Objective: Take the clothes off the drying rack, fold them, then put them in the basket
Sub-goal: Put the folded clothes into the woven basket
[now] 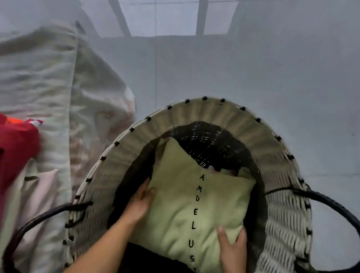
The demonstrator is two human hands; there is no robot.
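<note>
Left hand [139, 202] and right hand [231, 247] are curled round the edges of a folded pale-green lettered garment [187, 207].
It is held inside the oval cream-and-black woven basket [211, 117]; if one edge is released early, the fold could be pulled open or snagged on wicker.

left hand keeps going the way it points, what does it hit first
Probably the dark inner wall of the cream woven basket; the left hand grips the folded light green garment beside it. Depth unclear.
</note>
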